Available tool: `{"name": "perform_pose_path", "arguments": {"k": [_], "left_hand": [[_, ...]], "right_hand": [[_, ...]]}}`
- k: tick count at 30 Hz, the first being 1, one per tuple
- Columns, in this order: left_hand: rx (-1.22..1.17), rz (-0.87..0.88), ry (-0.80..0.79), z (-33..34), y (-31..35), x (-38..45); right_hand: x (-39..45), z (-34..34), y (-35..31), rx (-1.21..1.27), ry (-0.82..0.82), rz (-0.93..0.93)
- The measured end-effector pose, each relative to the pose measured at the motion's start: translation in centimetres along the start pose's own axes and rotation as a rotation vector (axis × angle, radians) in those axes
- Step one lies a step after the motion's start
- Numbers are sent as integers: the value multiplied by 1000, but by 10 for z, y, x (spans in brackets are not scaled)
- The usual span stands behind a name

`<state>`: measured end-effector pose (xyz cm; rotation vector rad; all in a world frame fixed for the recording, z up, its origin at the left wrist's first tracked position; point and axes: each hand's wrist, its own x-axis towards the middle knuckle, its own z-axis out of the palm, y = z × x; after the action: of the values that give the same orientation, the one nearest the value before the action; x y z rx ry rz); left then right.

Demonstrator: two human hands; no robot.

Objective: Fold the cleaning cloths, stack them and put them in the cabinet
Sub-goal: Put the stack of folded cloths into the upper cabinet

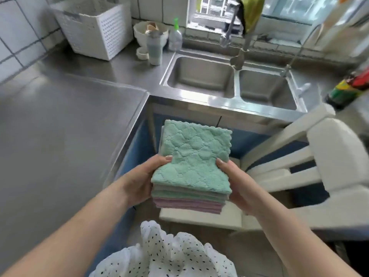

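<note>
A stack [189, 176] of folded cloths is held in mid-air, clear of any surface, in front of the counter's inner corner and above a white stool [201, 215]. The top cloth [191, 154] is mint green and quilted, with scalloped edges; below it lie grey, green and pink layers, their folded edges facing the person.

The left hand [139, 180] grips the stack's left side, thumb curled over the top cloth, fingers underneath and out of view. The right hand [238, 186] grips the right side in the same way, thumb on top, fingers beneath. Both arms are bare.

Behind the stack stands the blue front of a cabinet [259, 140] under the sink; whether a door is open cannot be told. The steel counter [60, 126] runs along the left and back. A double sink [233, 82] is set in its back right part. At the back left corner stands a white perforated basket [93, 27]; just right of it are a white bowl [149, 33], a cup [154, 50] and a clear bottle [175, 37] with a green cap. A yellow-green cloth [251, 13] hangs over the tap [242, 47]. A white chair [319, 156] stands at the right.
</note>
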<state>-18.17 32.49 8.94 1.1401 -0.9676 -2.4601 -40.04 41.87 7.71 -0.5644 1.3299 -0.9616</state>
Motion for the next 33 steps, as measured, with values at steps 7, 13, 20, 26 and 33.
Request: {"name": "perform_pose_path", "arguments": {"k": [7,13,20,26,33], "left_hand": [[153,-183,-280,147,-59,44],[274,-333,-501,257,-103,66],[460,-498,-767,371,-136,94],[634,-549,-1032,468,-159,96],[796,-471,-1318,587,-185,77]], "right_hand": [[-126,-116,51,182,314,-52],[-226,-174,96,455,653,-182],[-318,-206,123,640,936,-256],[-385,-219,127,842,1166,-345],[-467,-242,119,936,1421,-462]]}}
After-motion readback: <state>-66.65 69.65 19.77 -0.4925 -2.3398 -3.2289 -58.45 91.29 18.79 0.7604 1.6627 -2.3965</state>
